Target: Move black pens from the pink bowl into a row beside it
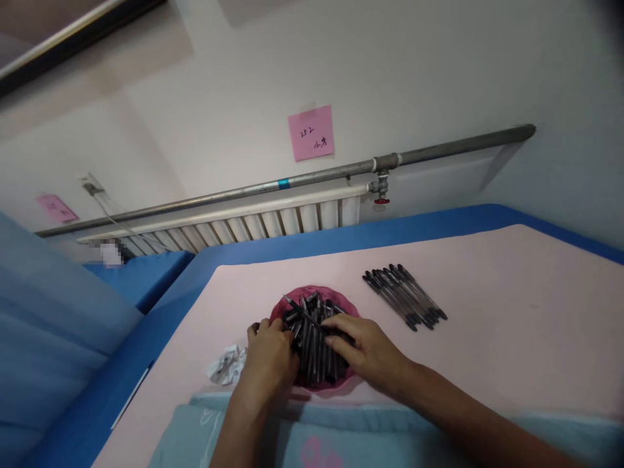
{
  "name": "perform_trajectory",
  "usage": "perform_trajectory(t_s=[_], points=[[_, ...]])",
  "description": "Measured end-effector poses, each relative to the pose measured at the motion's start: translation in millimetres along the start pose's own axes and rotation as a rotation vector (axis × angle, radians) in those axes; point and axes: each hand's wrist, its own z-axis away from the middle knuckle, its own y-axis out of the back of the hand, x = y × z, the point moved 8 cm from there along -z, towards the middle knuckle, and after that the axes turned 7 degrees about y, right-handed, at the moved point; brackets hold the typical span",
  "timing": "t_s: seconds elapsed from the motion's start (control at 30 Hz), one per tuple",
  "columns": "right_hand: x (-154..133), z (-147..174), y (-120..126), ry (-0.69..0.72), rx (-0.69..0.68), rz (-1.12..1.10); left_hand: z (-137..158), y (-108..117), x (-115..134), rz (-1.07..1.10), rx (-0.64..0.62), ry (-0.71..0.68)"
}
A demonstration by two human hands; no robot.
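Observation:
A pink basket (345, 299) full of black pens (316, 354) sits in front of me on the pale pink sheet. Over its right side, my right hand (363, 348) pinches an uncapped pen (303, 312) between thumb and fingers, its pale tip pointing up and left. My left hand (270, 354) is curled at the basket's left rim. A small dark end shows beside its fingers; what they hold is mostly hidden. To the right of the basket, several capped pens (403, 296) lie side by side in a slanted row.
Crumpled white paper (227, 365) lies left of the basket. A light blue cloth (380, 432) runs along the near edge. Behind the blue-edged table stand a radiator (263, 225) and a metal pipe (331, 174) with a red valve. A blue curtain (53, 338) hangs at left.

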Motion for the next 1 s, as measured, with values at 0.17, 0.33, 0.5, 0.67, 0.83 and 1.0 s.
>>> perform_trajectory(t_s=[0.17,0.33,0.5,0.67,0.83,1.0], points=[[1.3,0.8,-0.4,-0.01,-0.001,0.015,-0.7,3.2,-2.2,0.011,0.02,0.0],[-0.1,1.2,0.8,0.002,0.011,0.01,-2.9,16.5,-16.9,0.344,0.054,0.004],[-1.9,1.5,1.8,0.035,0.018,0.05,-5.6,27.8,-49.2,1.032,0.169,0.122],[-3.6,1.5,9.9,0.059,0.063,0.221,-5.1,27.2,-52.2,1.345,0.103,0.126],[-6.4,-0.1,11.3,0.07,0.007,0.316,-4.5,28.0,-49.0,1.333,0.087,0.099],[-8.0,-0.1,14.0,0.098,0.02,0.366,-4.9,27.4,-49.9,1.338,0.081,0.113]])
